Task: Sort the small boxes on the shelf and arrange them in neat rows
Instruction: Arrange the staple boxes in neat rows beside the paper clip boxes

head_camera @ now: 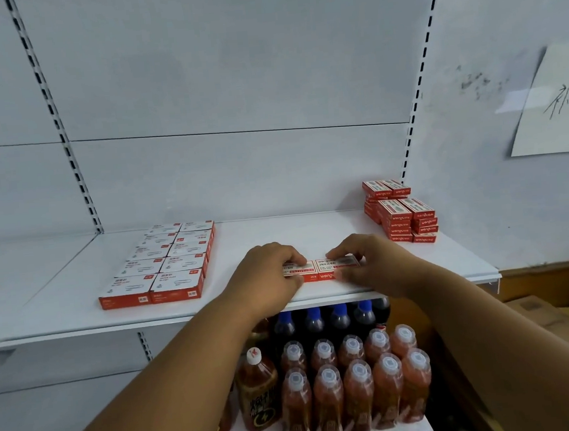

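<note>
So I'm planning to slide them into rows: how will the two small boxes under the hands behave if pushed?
The two small boxes lie flat and low on the shelf, so they'll probably slide, not tip. Their crisp edges suggest stiff card. Side by side, they should move together under the left hand and right hand.

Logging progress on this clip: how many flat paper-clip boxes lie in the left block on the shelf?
10 paper-clip boxes, flat on the shelf in two columns of five running front to back: front pair near the shelf edge, back pair near the rear panel. None looks stacked, though lower layers could be hidden.
</note>
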Tool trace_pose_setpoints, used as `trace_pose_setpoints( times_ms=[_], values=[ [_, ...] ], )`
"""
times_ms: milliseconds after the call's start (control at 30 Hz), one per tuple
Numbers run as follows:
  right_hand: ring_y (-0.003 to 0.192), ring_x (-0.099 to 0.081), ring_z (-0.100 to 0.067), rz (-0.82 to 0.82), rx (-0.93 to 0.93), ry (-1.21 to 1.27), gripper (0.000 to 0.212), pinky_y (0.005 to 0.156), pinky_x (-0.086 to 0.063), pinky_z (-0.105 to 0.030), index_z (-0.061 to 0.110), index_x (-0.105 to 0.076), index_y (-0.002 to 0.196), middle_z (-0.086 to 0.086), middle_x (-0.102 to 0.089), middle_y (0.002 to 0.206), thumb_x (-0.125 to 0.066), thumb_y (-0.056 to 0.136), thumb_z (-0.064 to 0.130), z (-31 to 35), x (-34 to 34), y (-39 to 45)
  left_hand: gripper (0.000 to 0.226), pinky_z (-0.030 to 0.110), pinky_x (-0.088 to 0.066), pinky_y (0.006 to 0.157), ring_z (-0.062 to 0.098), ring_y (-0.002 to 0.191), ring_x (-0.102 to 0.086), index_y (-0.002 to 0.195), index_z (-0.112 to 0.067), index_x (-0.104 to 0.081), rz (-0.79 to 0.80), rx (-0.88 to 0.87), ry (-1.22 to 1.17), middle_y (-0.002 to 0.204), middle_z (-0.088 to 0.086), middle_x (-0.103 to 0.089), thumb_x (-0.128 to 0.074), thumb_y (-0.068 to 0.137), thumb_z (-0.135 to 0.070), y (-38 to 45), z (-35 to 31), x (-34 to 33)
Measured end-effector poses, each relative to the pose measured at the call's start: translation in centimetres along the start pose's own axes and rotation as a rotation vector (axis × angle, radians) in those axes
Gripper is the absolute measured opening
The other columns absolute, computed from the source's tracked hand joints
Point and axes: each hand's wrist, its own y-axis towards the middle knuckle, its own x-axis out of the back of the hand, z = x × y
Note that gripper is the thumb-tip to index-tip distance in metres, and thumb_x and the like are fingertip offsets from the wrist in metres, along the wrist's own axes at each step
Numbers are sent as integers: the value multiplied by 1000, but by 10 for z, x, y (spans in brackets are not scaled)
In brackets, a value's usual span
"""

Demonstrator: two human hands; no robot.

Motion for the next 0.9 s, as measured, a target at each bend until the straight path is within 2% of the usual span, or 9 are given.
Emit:
trace_pose_setpoints(
  times_ms=[100,267,367,500,567,700,767,833,900],
  values=[
    [98,-53,0,-20,3,-5,33,85,-40,-21,30,-67,119,14,-62,114,-71,87,35,-1,-3,1,30,26,-41,95,11,113,-50,118,-35,-65,-1,3,9,122,-12,-60,-68,88,-30,1,-1,0],
    [109,-52,-8,-86,-5,-31,45,96,-46,-32,32,-59,129,14,-58,121,-69,86,42,3,-3,-5,36,36,-41,103,17,123,-46,122,-36,-59,-28,-16,116,131,-9,-54,-65,87,-38,1,-9,3],
    [107,-51,-8,-255,0,-86,44,93,-47,-30,30,-59,129,13,-57,118,-68,87,41,0,5,-11,36,34,-37,104,15,125,-43,124,-35,-56,-104,-70,137,132,-12,-54,-61,89,-40,8,-28,4],
    [102,-54,-13,-452,-28,-121,30,85,-45,-26,20,-67,118,5,-63,114,-68,89,30,-18,31,-11,33,32,-38,102,14,123,-44,125,-32,-56,-62,-127,132,128,-12,-56,-58,92,-39,26,-62,-8],
    [106,-55,-20,-505,-64,-158,26,87,-45,-29,19,-68,113,1,-63,116,-67,89,28,-34,46,-8,33,32,-40,102,14,122,-45,125,-31,-57,-37,-138,128,128,-11,-57,-57,93,-38,39,-78,-15],
    [118,-47,-23,-487,-204,-224,30,95,-42,-35,23,-64,119,-2,-56,126,-64,90,32,-71,73,0,29,33,-46,95,14,114,-53,121,-29,-59,-8,-100,72,120,-10,-62,-57,93,-37,68,-111,-32],
    [122,-45,-24,-441,-304,-234,39,99,-41,-38,25,-58,127,-2,-54,129,-60,91,40,-86,85,5,30,33,-49,87,17,106,-59,118,-25,-60,8,-21,64,114,-7,-65,-54,95,-44,87,-129,-41],
    [120,-49,-25,-377,-384,-193,49,99,-45,-41,25,-52,132,-4,-57,128,-57,91,49,-100,92,11,46,34,-47,82,24,101,-62,115,-18,-60,38,109,103,110,1,-67,-42,98,-56,110,-146,-52],
    [114,-56,-25,-298,-436,-106,56,94,-48,-39,21,-50,134,-5,-61,125,-55,90,54,-111,97,18,67,37,-47,85,28,102,-63,112,-11,-63,88,256,111,107,9,-68,-27,97,-65,132,-158,-61]
  ],
)
